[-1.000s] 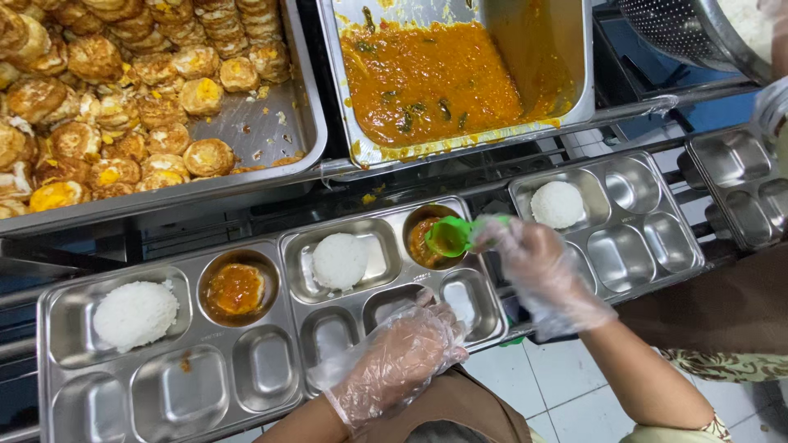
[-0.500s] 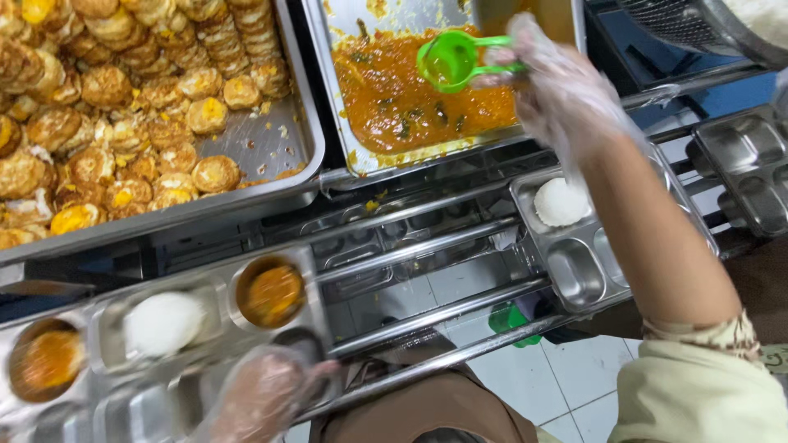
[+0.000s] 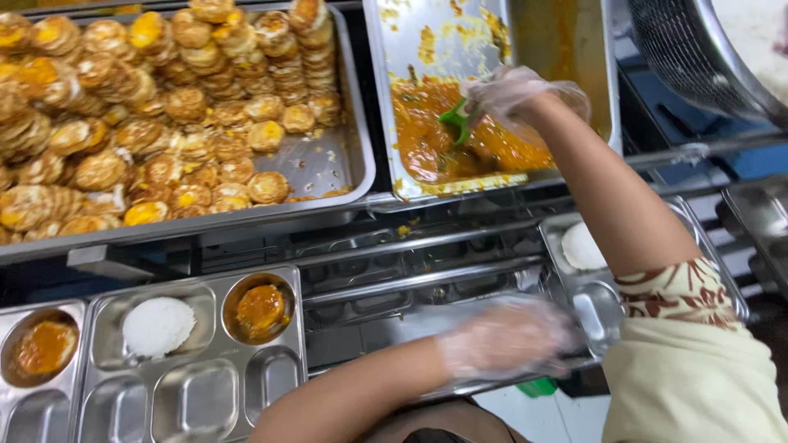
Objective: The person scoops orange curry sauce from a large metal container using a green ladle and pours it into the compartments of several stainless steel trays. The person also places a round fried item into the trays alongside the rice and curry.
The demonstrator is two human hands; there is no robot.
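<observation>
Mostly hidden ladle: right hand (image 3: 513,94) clamped on green ladle (image 3: 454,121) in orange curry (image 3: 460,148).
Left hand (image 3: 501,338) blurred, grip unclear, beside steel tray (image 3: 597,299); ladle bowl partly submerged.

The ladle (image 3: 454,120) was bright green against the orange-red curry (image 3: 460,148), which was flecked with dark bits and left yellow smears on the silver pan (image 3: 427,37). The fried eggs (image 3: 164,115) were golden brown with yellow centres, the rice mounds (image 3: 158,326) were white on grey steel trays (image 3: 197,394), and each round well held orange sauce (image 3: 260,306). Both the right hand (image 3: 513,94) and the left hand (image 3: 505,340) wore clear, milky plastic gloves, and the sleeve (image 3: 681,361) was pale cream with a brown leafy pattern at its cuff.
</observation>
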